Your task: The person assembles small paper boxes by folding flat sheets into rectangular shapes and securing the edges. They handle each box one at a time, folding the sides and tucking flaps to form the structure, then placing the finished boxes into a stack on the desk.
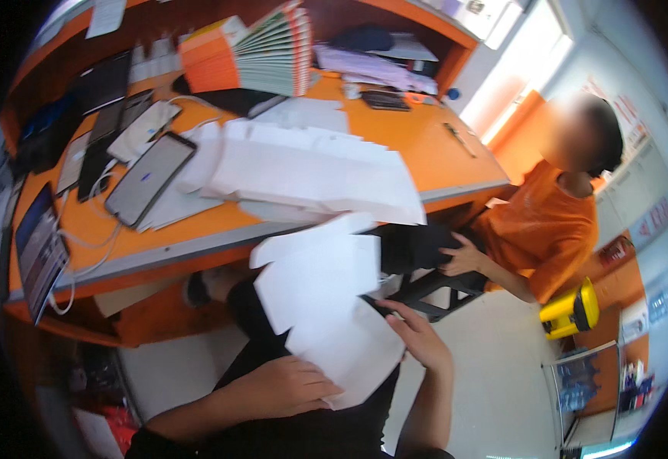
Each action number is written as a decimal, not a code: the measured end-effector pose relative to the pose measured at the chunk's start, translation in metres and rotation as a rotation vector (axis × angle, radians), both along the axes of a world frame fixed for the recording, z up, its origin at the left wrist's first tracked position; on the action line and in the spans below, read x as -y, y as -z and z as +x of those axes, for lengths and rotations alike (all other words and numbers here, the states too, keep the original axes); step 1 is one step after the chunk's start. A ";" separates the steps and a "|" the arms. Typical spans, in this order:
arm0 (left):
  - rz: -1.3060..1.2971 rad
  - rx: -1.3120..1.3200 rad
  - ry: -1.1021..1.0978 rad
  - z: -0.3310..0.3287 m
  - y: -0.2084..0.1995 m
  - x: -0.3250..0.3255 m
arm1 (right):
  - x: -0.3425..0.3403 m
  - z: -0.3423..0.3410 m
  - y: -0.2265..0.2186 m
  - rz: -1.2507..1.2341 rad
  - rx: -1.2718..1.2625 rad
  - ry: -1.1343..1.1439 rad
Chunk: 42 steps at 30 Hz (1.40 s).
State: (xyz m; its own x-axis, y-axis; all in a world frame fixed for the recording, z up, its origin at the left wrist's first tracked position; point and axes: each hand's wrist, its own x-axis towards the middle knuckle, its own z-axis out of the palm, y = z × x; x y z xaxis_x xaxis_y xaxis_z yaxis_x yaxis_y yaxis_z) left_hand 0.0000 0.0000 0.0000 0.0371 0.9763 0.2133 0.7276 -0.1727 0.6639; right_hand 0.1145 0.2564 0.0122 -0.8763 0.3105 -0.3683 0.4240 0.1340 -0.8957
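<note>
A white flat die-cut cardboard sheet [326,298] lies across my lap below the desk edge. My left hand [284,386] grips its near lower edge, fingers curled over the white surface. Touching the sheet's right edge is my right hand [418,333], with its fingers spread along it. A stack of similar white cut sheets [311,172] lies fanned on the orange desk [426,145] just beyond.
Several phones and tablets [150,177] with white cables lie on the desk's left part. A fanned stack of orange-and-green booklets [261,53] stands at the back. A person in an orange shirt [540,229] sits to the right; a yellow device [571,310] is on the floor.
</note>
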 end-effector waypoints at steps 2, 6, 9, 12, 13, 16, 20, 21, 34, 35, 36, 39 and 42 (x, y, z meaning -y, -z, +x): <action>0.119 0.061 -0.040 -0.006 0.011 0.004 | 0.012 -0.006 0.002 -0.033 -0.085 0.092; 0.287 0.011 -0.086 0.004 0.006 -0.016 | -0.001 0.007 -0.001 -0.168 -0.050 -0.041; 0.365 0.070 -0.127 0.016 0.004 -0.019 | 0.002 0.007 0.010 -0.057 -0.371 -0.151; 0.399 0.153 -0.147 0.026 -0.002 -0.019 | 0.011 0.001 0.013 -0.017 -0.519 -0.293; 0.369 0.185 -0.200 0.028 -0.003 -0.017 | 0.020 0.000 0.013 -0.103 -0.536 -0.288; 0.307 0.490 -0.397 0.035 0.006 -0.010 | 0.041 -0.004 0.009 -0.174 -0.571 -0.194; 0.309 1.190 -0.560 0.029 0.005 -0.018 | 0.063 -0.005 0.003 0.193 -0.654 -0.307; 0.316 1.295 -0.569 0.023 0.002 -0.020 | 0.071 -0.006 -0.009 0.397 -0.619 -0.394; 0.183 1.131 -0.578 -0.004 0.006 -0.022 | 0.086 -0.018 -0.017 0.324 -0.488 -0.322; 0.181 0.963 -0.625 -0.004 0.006 -0.022 | 0.085 -0.019 -0.017 0.340 -0.484 -0.324; 0.175 0.794 -0.667 -0.004 0.007 -0.022 | 0.084 -0.020 -0.016 0.355 -0.480 -0.323; 0.202 0.744 -0.697 0.005 -0.002 -0.029 | 0.092 -0.026 -0.001 0.412 -0.500 -0.234; 0.288 0.814 -0.710 0.014 0.008 -0.029 | 0.109 -0.033 0.019 0.606 -0.576 -0.119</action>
